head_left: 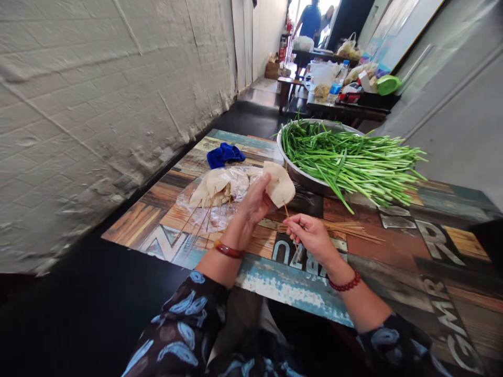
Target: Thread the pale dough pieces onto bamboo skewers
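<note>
1. From where I stand, in the head view, a patchwork wood-print desk (pixel 251 275) carries the work. The pale, flat, floppy sheet of food (pixel 281 184) is held up over its middle, above the surface, just beside the wide steel bowl (pixel 280 146) of long green stalks (pixel 353 157).
2. The left hand (pixel 256 201) has its fingers clamped on the sheet's left side, thumb across the front.
3. The right hand (pixel 308 234), nearer the desk's near edge, has its fingers pinched on a thin wooden stick (pixel 286 210) that meets the sheet's lower edge. I can't tell how deep the tip runs inside.
4. To thread it well, I'd keep the sheet taut, push in line with the stick and grip close to the entry, so it doesn't bend or tear through. The left fingers should stay out of the tip's path.
5. Toward the desk's left edge, more pale folded pieces on sticks (pixel 214 187) lie on a clear plastic bag (pixel 239 180). Loose wooden sticks (pixel 356 229) lie beside the right hand.
6. A crumpled blue cloth (pixel 226 155) sits near the far-left corner.
</note>
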A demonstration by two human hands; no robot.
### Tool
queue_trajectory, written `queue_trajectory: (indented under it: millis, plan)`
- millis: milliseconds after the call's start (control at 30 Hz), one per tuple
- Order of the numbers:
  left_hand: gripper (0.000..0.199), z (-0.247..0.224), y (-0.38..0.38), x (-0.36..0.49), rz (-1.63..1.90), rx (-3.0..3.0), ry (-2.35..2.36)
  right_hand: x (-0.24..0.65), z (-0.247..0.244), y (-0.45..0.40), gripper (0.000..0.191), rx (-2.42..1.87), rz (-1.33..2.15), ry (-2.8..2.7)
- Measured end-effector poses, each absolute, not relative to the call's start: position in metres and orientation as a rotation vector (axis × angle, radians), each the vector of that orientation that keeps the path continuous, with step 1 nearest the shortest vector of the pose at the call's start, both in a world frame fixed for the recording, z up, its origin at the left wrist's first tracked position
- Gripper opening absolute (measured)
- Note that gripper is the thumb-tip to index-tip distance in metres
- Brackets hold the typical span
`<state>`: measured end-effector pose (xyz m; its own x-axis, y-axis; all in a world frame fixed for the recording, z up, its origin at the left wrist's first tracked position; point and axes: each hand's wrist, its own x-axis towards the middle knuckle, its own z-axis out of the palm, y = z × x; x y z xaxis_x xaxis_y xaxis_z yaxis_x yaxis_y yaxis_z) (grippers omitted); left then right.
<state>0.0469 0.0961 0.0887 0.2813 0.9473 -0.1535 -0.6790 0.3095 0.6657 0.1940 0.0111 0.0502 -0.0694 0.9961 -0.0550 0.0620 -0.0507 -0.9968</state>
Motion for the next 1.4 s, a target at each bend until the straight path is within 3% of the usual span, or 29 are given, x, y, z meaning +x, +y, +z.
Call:
queue_trajectory:
  millis: [900,1400]
  plan:
    - [0.025,0.079,0.099,0.048,1.109,0.552,0.478,0.189,0.043,0.010,0.041,-1.285,1.301,-1.322]
    - [0.056,0.085,0.099,0.045,1.018,0.610,0.544,0.200,0.070,0.011,0.035,-1.146,1.332,-1.091]
